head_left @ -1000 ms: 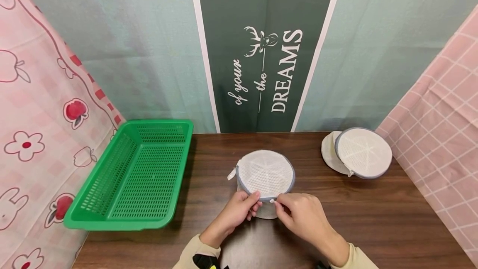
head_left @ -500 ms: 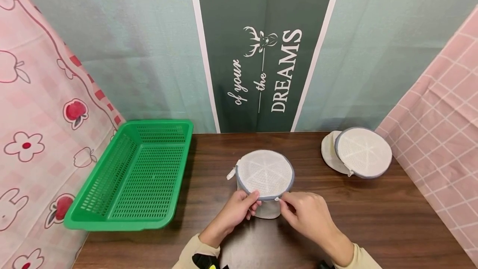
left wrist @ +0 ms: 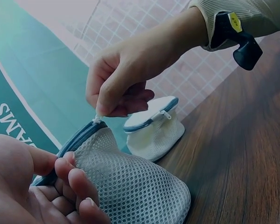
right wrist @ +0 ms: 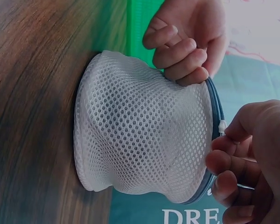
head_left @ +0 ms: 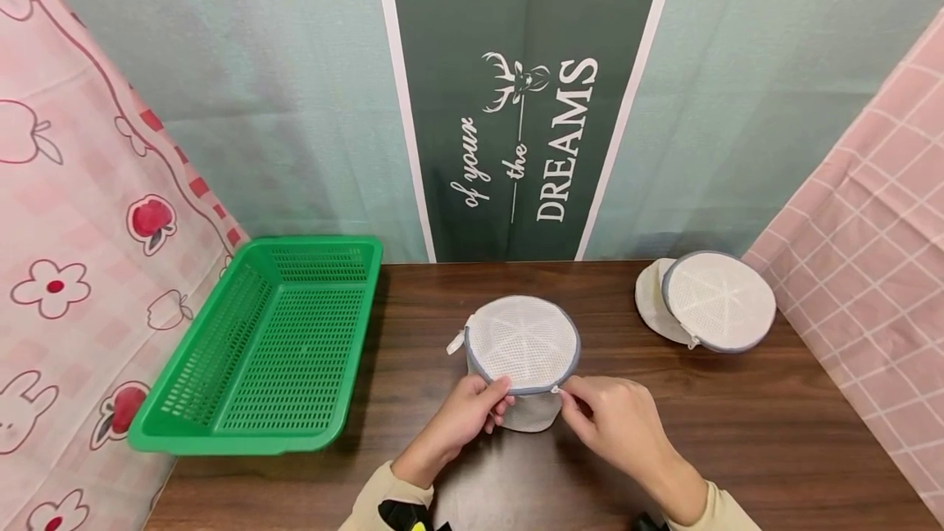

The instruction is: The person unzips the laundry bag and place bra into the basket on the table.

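A round white mesh laundry bag [head_left: 524, 342] with a grey-blue zipped rim stands on the table in front of me. My left hand [head_left: 472, 412] pinches the near side of its rim between thumb and fingers. Just to the right, my right hand [head_left: 615, 420] pinches the small white zipper pull [right wrist: 222, 126] on that rim. In the left wrist view the dark zipper [left wrist: 79, 139] runs from my left fingers to the pull. The bag's mesh side [right wrist: 140, 126] bulges and creases below the rim. A white loop tab [head_left: 457, 342] sticks out at the bag's left.
A green perforated plastic basket [head_left: 354, 367] stands on the left of the brown wooden table [head_left: 737, 433]. At the back right is a second white mesh bag [head_left: 719, 301], its lid offset over its base. Printed curtains [head_left: 295, 105] border the table behind and at the sides.
My right hand has slid the zipper pull a little to the right along the rim. My left hand keeps its hold on the rim, nearly still.
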### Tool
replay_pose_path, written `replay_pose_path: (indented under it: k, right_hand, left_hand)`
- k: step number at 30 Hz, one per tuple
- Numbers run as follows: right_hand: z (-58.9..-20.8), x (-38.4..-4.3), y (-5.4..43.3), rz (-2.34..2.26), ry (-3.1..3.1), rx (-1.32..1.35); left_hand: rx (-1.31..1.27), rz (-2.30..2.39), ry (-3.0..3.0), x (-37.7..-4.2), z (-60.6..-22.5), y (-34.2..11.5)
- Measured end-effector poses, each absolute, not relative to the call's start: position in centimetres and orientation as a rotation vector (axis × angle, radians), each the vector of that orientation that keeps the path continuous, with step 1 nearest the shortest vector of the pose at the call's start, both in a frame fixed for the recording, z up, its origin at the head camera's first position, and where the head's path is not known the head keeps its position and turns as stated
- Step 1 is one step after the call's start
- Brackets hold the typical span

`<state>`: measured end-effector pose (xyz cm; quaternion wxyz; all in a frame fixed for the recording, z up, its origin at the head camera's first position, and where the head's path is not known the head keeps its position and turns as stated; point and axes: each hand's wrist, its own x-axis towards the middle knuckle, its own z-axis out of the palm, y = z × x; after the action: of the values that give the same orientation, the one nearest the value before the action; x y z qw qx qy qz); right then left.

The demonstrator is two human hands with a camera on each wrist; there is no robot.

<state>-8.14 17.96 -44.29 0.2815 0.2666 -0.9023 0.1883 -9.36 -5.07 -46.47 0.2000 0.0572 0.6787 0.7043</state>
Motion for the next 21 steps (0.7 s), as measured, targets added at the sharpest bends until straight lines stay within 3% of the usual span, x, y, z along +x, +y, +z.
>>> replay_pose_path:
  k: [21]
  right_hand:
    - [-44.5, -8.6, 19.2, 0.448, -2.393, 0.675]
  left_hand:
    - [0.175, 1.959, 1.896, -9.5, -46.4, -5.2]
